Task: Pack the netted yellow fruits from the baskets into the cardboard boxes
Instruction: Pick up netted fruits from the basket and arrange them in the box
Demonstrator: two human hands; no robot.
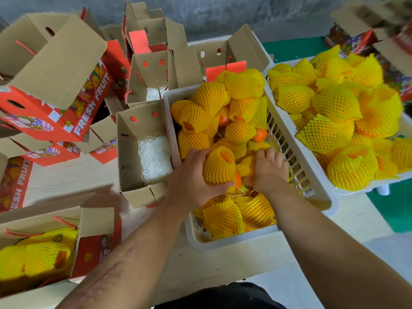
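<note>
A white plastic basket (231, 239) in front of me holds several orange fruits in yellow foam nets. My left hand (189, 181) is wrapped around one netted fruit (219, 166) inside this basket. My right hand (268, 171) presses down among the netted fruits just right of it, fingers curled on another netted fruit that is mostly hidden. An open cardboard box (133, 152) with white shredded padding stands directly left of the basket. Another open box (95, 221) at the lower left holds several netted fruits.
A second white basket (347, 190) heaped with netted fruits sits at the right. More open red "FRESH FRUIT" boxes (55, 101) are stacked at the left and behind. Another padded open box (151, 76) stands behind the first. The pale wooden table (223, 270) carries everything.
</note>
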